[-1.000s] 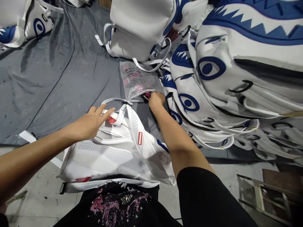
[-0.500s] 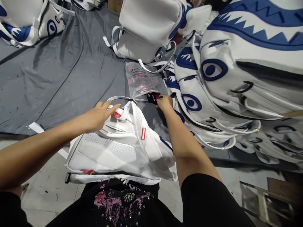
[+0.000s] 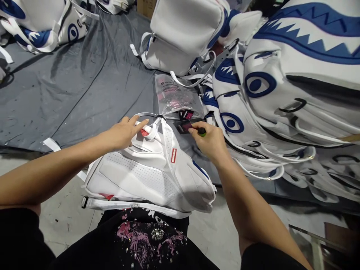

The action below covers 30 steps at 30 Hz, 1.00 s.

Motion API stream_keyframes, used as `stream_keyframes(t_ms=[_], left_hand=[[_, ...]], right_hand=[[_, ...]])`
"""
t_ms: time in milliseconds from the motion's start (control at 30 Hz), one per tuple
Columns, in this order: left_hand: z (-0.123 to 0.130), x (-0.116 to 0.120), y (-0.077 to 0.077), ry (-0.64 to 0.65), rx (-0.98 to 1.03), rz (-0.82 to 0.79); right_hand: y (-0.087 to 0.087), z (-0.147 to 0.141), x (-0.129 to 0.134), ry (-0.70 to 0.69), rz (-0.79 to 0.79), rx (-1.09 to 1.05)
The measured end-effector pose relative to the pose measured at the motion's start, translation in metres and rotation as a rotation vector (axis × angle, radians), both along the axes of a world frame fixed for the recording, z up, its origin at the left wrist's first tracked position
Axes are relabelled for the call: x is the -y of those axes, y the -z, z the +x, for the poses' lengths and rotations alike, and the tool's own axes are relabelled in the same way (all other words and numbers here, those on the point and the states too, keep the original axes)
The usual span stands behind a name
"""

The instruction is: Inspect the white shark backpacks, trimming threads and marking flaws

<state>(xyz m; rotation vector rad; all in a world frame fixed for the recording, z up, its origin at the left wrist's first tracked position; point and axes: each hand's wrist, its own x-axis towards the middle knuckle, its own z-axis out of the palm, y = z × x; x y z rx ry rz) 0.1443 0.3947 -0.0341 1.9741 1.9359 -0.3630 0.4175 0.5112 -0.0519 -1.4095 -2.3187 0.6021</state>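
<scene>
A white backpack point(image 3: 135, 170) lies on its side in front of my body, with a red label on its strap. My left hand point(image 3: 125, 131) rests on its top beside the white carry handle point(image 3: 153, 133), fingers spread and holding nothing. Just right of the backpack, my right hand point(image 3: 209, 138) is closed on a black and pink tag point(image 3: 182, 126), pinched by its edge. A small green-and-black object point(image 3: 201, 131) is tucked in the same hand, mostly hidden. Beyond it lies a clear plastic bag point(image 3: 178, 95) with more such tags showing at its mouth.
White and blue shark-face backpacks point(image 3: 258, 84) are piled on the right. Another white backpack point(image 3: 180, 33) stands at the back, and one more point(image 3: 53, 30) lies at far left. A grey cover point(image 3: 70, 90) spreads over the work surface.
My right hand has drawn back from the plastic bag's mouth, bringing a black and pink tag out toward me. My left hand stays on the backpack. The view has shifted slightly.
</scene>
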Motion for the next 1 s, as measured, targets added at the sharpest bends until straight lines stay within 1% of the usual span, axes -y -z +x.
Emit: stream_keyframes(t_ms=[67, 133, 200, 267, 333, 433, 500, 567, 667, 733, 833, 867, 933, 1000], left_hand=[[0.003, 0.0, 0.001, -0.013, -0.003, 0.015], [0.004, 0.001, 0.0, -0.016, -0.002, 0.029], [0.004, 0.004, -0.002, -0.017, 0.008, 0.049], [0.002, 0.012, -0.003, -0.045, 0.06, 0.09], [-0.004, 0.026, -0.001, -0.111, 0.195, 0.182], [-0.014, 0.059, 0.011, -0.269, 0.426, 0.37], [-0.018, 0.083, 0.023, -0.343, 0.513, 0.414], [-0.02, 0.104, 0.034, -0.391, 0.541, 0.404], [-0.019, 0.119, 0.046, -0.438, 0.533, 0.448], [-0.018, 0.12, 0.052, -0.427, 0.529, 0.486], [-0.019, 0.118, 0.056, -0.396, 0.524, 0.513], [-0.019, 0.117, 0.056, -0.392, 0.524, 0.517], [-0.02, 0.118, 0.056, -0.404, 0.533, 0.508], [-0.021, 0.119, 0.056, -0.448, 0.563, 0.48]], right_hand=[[-0.009, -0.016, 0.024, -0.106, 0.035, -0.091], [-0.013, -0.036, 0.044, -0.225, 0.005, -0.111], [-0.013, -0.054, 0.057, -0.338, -0.033, -0.029], [-0.013, -0.065, 0.064, -0.432, -0.064, 0.108], [-0.013, -0.071, 0.067, -0.488, -0.063, 0.238], [-0.014, -0.075, 0.07, -0.574, -0.063, 0.367], [-0.014, -0.081, 0.071, -0.648, -0.081, 0.439], [-0.012, -0.09, 0.073, -0.707, -0.09, 0.498], [-0.007, -0.104, 0.076, -0.768, -0.071, 0.522], [-0.006, -0.109, 0.077, -0.819, -0.047, 0.534], [-0.011, -0.11, 0.08, -0.887, -0.009, 0.6], [-0.013, -0.11, 0.081, -0.88, 0.007, 0.621], [-0.016, -0.113, 0.084, -0.817, 0.039, 0.613], [-0.015, -0.122, 0.088, -0.756, 0.046, 0.525]])
